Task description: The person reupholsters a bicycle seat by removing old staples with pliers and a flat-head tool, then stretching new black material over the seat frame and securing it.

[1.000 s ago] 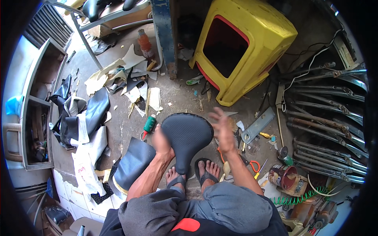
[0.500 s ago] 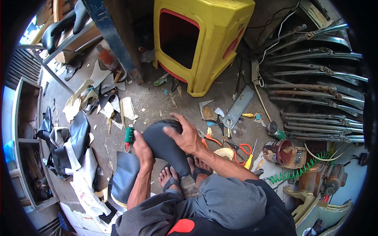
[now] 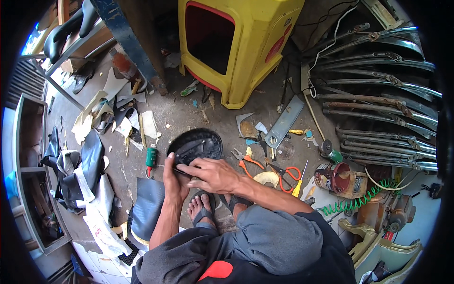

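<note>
A black bicycle saddle (image 3: 195, 146) is turned with its hollow, ribbed underside up, above the floor in front of my feet. My left hand (image 3: 175, 183) is closed on its near left part, thumb along the rim. Across the near, narrow end lies my right hand (image 3: 213, 174), fingers bent and pressed onto it close to the left thumb. Both hands hide that end. Just left of the saddle stands a small green bottle (image 3: 151, 157) with a red tip. A piece of textured black sheet (image 3: 145, 203) lies beside my left forearm.
Pliers (image 3: 248, 159), orange-handled scissors (image 3: 286, 178) and a yellow screwdriver (image 3: 298, 188) lie to the right. Beyond them are a paint-stained can (image 3: 326, 179) and stacked metal bars (image 3: 378, 102). A yellow stool (image 3: 231, 90) stands ahead. Scraps (image 3: 97, 180) cover the left floor.
The saddle has been turned over, from its smooth top to its hollow underside. My right hand has moved from its far edge to its near end.
</note>
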`<state>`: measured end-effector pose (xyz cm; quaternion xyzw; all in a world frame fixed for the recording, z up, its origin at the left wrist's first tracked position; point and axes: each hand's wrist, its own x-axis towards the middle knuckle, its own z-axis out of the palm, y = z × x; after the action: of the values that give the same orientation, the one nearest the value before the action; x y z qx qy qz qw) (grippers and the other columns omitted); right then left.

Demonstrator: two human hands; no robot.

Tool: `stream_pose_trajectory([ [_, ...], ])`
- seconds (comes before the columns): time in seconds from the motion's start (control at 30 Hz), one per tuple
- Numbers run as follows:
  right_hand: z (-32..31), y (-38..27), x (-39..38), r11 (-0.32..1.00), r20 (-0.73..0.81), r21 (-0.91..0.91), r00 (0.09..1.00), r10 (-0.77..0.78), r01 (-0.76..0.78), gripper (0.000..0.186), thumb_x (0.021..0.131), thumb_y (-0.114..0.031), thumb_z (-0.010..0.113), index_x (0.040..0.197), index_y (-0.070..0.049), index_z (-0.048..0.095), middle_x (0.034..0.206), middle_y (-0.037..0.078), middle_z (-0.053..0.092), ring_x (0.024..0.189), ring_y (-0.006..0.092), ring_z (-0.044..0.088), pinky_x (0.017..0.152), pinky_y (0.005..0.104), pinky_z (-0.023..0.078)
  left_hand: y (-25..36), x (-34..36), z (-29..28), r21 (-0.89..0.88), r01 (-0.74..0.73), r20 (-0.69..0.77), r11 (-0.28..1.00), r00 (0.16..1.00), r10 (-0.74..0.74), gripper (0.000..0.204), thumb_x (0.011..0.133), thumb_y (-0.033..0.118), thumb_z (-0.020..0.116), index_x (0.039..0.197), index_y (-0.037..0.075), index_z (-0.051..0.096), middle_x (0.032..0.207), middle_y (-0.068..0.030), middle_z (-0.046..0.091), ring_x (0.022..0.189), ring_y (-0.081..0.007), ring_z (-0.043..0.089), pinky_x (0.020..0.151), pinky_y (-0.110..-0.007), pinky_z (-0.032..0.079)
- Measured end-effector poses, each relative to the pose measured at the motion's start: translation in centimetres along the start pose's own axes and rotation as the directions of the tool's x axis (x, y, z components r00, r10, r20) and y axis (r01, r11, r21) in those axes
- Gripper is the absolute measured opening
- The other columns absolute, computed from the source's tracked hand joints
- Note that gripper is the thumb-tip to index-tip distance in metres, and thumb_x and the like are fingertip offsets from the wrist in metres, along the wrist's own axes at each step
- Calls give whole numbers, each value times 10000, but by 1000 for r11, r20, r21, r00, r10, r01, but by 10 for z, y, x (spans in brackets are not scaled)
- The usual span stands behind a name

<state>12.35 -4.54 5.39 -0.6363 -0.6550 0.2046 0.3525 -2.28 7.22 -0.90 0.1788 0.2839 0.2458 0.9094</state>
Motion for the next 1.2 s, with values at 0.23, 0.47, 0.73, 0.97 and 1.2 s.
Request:
stream_pose_trajectory([
  [0.23, -46, 110, -103, 507, -522, 36, 417, 744, -861, 297, 943, -265, 660, 1106, -19, 688, 1070, 210, 712, 1013, 425, 674, 855, 464, 533, -39, 7, -33, 52, -61, -315, 997, 946, 75, 408, 1047, 92, 446, 1452, 56, 417, 1266, -127, 619, 1081, -232, 661, 934, -391, 562],
  [0.47, -14, 170, -191, 344, -594, -217, 403, 696, -913, 545, 870, -242, 711, 1295, 4, 475, 1077, 286, 651, 1027, 464, 634, 901, 519, 479, -68, 13, -64, 626, 104, -449, 773, 858, 248, 493, 1032, 220, 523, 1466, 13, 410, 1324, -193, 585, 1144, -303, 619, 1010, -403, 479],
  [0.73, -48, 110, -186, 218, -418, -16, 205, 885, -976, 528, 834, -244, 670, 1279, -18, 498, 1063, 292, 684, 1008, 445, 667, 886, 478, 501, -46, -4, -12, 936, -30, 272, -351, 695, 666, 487, 849, 72, 666, 1314, -9, 549, 1203, -246, 598, 1214, -397, 525, 1072, -496, 407],
  [0.97, -48, 73, -196, 178, -40, 85, 175, 984, -980, 442, 920, -277, 613, 1272, -13, 567, 965, 195, 716, 938, 309, 695, 837, 407, 515, -70, 58, -6, 928, -324, 362, -182, 900, 244, 218, 885, 148, 654, 1041, 8, 713, 1281, -213, 567, 1270, -400, 456, 1030, -525, 394],
  [1.2, -26, 29, -99, 521, -76, 89, 516, 853, -849, 383, 1059, -288, 482, 1344, -49, 573, 803, 56, 647, 667, 160, 592, 633, 322, 489, -78, 61, 8, 951, -182, 258, -248, 912, 320, 208, 862, 176, 706, 1016, 39, 732, 1235, -187, 582, 1210, -391, 488, 993, -524, 418],
])
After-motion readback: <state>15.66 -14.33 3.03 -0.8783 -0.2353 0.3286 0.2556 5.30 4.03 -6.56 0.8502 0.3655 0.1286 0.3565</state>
